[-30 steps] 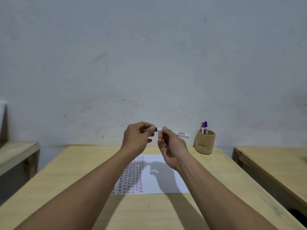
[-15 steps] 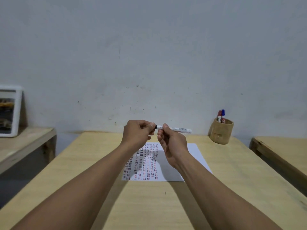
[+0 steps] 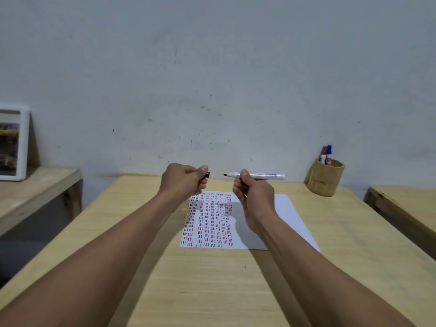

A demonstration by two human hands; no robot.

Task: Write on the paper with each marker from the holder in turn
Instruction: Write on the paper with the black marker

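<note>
My right hand (image 3: 251,192) grips a white marker (image 3: 264,176) held level above the table, its bare black tip pointing left. My left hand (image 3: 185,179) is closed around the marker's black cap (image 3: 207,174), a short gap away from the tip. Below both hands lies a white paper (image 3: 285,215) on the wooden table (image 3: 212,279); its left half is filled with columns of short red, black and blue strokes. At the table's far right corner stands a round wooden holder (image 3: 324,178) with a red marker (image 3: 322,154) and a blue marker (image 3: 329,155) upright in it.
A grey wall runs behind the table. A lower wooden bench (image 3: 35,185) at the left carries a white framed picture (image 3: 13,142). Another wooden table (image 3: 408,204) stands at the right, across a narrow gap.
The cap has come off the marker: my hands, joined on it before, have pulled apart, left hand with the cap, right hand with the body. The view has tilted and shifted.
</note>
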